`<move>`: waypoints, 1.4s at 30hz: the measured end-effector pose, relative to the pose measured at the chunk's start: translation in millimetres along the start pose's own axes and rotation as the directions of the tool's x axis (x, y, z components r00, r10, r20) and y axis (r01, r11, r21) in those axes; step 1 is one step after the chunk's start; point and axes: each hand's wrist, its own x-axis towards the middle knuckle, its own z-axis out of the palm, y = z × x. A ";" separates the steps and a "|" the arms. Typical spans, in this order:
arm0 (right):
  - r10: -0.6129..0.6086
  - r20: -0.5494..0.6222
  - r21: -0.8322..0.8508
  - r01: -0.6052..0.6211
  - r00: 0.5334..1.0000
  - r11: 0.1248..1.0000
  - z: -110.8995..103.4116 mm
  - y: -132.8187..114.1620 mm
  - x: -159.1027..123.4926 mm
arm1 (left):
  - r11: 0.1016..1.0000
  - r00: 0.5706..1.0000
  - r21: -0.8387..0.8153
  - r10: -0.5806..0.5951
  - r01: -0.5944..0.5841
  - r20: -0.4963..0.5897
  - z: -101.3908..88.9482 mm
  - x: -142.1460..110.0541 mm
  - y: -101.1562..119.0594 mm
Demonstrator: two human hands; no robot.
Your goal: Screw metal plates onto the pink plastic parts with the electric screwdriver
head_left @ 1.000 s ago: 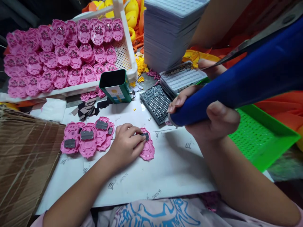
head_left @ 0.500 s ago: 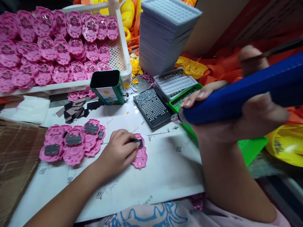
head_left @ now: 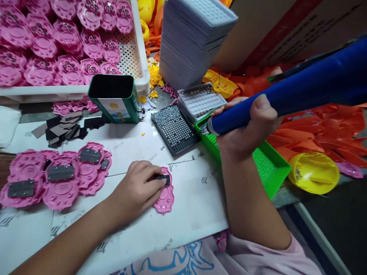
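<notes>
Left hand [head_left: 143,186]: touching dark plate [head_left: 168,178] with fingertips, cannot tell if gripping
Right hand [head_left: 250,128]: wrapped around blue power screwdriver [head_left: 235,116], near green tray [head_left: 273,162]
Pink plastic part [head_left: 164,202]: flat on worktop [head_left: 197,194], under dark plate

Shirt [head_left: 226,263]: lt pinkish-grey
Print [head_left: 190,254]: blue, curvy lines, shirt frt
R sleeve [head_left: 301,252]: pale pink, short
L hand [head_left: 142,187], R hand [head_left: 249,128]: bare
</notes>
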 end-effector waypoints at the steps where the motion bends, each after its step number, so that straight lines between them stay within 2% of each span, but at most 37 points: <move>1: 0.004 -0.001 -0.001 -0.004 1.000 1.000 0.6 1.6 0.0 | 1.000 1.000 -0.003 0.000 0.000 -0.005 0.0 -0.2 0.0; 8: 0.003 0.014 -0.017 -0.003 1.000 1.000 0.7 5.0 -0.7 | 1.000 1.000 0.004 0.001 -0.001 0.015 -1.9 -0.6 -0.5; 18: -0.031 0.143 -0.064 0.041 0.989 0.997 -4.2 10.2 1.4 | 1.000 1.000 -0.010 -0.017 0.017 -0.024 7.2 -4.9 -3.9; 22: -0.042 0.123 -0.090 0.053 0.992 0.994 -6.8 10.1 2.8 | 1.000 1.000 0.010 -0.009 0.009 0.008 2.6 -3.2 -4.3; 25: -0.035 0.117 -0.075 0.044 0.993 0.996 -8.7 6.1 5.4 | 1.000 1.000 0.022 -0.006 0.006 0.000 0.8 -2.2 -4.4; 29: -0.039 0.175 -0.044 0.048 0.984 0.998 -8.0 -7.0 2.2 | 0.999 0.999 0.030 -0.025 0.026 -0.019 4.2 -3.0 -4.9; 32: 0.039 0.255 0.008 -0.043 0.966 0.999 -5.1 -23.7 -10.4 | 0.998 0.997 0.035 -0.043 0.046 -0.063 6.1 -3.7 -4.9; 33: 0.077 0.301 0.036 -0.092 0.951 0.995 -4.2 -29.8 -15.9 | 0.998 0.997 0.040 -0.048 0.051 -0.067 5.8 -3.8 -5.0; 34: 0.152 0.375 0.024 -0.173 0.914 0.985 -3.5 -35.4 -21.5 | 0.997 0.997 0.047 -0.053 0.056 -0.060 5.2 -3.9 -5.0; 36: 0.237 0.515 0.029 -0.294 0.824 0.955 -3.4 -44.0 -32.2 | 0.995 0.997 0.068 -0.064 0.066 -0.037 3.2 -4.0 -5.3; 37: 0.257 0.589 0.031 -0.340 0.766 0.940 -3.9 -46.4 -37.0 | 0.994 0.997 0.081 -0.071 0.073 -0.023 2.2 -4.2 -5.5; 39: 0.265 0.684 0.035 -0.393 0.680 0.919 -5.8 -47.4 -45.6 | 0.991 0.996 0.100 -0.082 0.085 -0.030 0.7 -4.5 -5.9; 40: 0.265 0.712 0.031 -0.406 0.651 0.913 -7.0 -46.5 -49.3 | 0.990 0.996 0.106 -0.085 0.089 -0.040 0.3 -4.6 -6.1; 42: 0.275 0.732 0.016 -0.419 0.623 0.908 -9.4 -43.7 -55.9 | 0.989 0.994 0.107 -0.092 0.097 -0.051 0.1 -4.7 -6.0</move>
